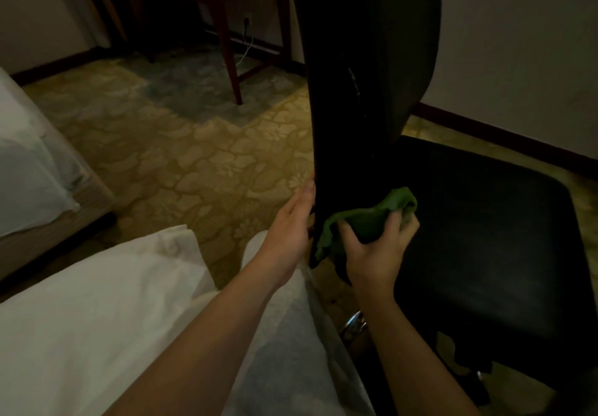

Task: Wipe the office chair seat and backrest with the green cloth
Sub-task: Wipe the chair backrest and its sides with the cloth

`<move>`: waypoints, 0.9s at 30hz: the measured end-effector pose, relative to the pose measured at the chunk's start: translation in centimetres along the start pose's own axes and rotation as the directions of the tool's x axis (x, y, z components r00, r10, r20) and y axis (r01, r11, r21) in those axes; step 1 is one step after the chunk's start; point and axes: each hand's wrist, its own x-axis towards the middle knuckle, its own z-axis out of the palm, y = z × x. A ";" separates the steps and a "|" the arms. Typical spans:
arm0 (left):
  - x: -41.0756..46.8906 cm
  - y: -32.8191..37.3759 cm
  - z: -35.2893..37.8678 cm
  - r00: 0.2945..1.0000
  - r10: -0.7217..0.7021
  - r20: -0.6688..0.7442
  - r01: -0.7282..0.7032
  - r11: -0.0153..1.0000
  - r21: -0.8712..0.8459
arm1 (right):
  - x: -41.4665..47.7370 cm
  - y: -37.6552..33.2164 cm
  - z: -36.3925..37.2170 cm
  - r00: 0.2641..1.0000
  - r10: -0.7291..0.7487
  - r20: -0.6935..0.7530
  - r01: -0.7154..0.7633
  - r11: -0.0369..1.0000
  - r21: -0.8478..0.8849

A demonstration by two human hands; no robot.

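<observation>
Though the office chair backrest (365,59) looks stiff, it may swivel, so the left hand (288,224) braces its edge with straight fingers (305,194). The seat (485,237) lies just beyond the right hand (375,253), whose curled fingers (393,221) bunch the soft, light green cloth (369,221) at the backrest's base.

Matt, soft, crumpled fabric: green cloth (369,221). Black leather-like cover, smooth w/ faint sheen: backrest (372,59) & seat (485,221); seat's near edge flaked. Shiny chrome metal: chair column (354,323). Dark reddish wood, semi-gloss: desk leg (231,66). Matt patterned pile: carpet (194,156).
</observation>
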 end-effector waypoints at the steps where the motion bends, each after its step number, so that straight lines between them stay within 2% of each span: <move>1: 0.1 -0.1 0.1 1.000 -0.004 -0.012 0.004 1.000 0.003 | 0.1 -0.3 0.2 1.000 -0.006 0.000 0.006 0.999 -0.033; 5: 0.1 -0.3 0.2 0.999 -0.002 -0.039 0.003 1.000 0.026 | -0.2 -0.6 1.2 1.000 -0.004 -0.014 0.003 0.992 -0.125; 10: -0.2 -0.1 0.7 0.998 0.009 -0.067 -0.007 0.999 0.032 | -0.8 0.0 1.7 0.999 0.043 -0.023 -0.046 0.987 -0.155; 20: -1.3 1.5 1.3 0.997 -0.028 -0.073 0.027 0.999 -0.023 | -2.1 2.9 0.6 0.971 0.215 0.106 -0.215 0.977 -0.012; 27: -1.3 1.8 1.8 0.995 -0.038 -0.094 0.034 0.999 -0.038 | -0.2 -0.5 -0.6 1.000 0.026 -0.003 -0.026 0.993 0.113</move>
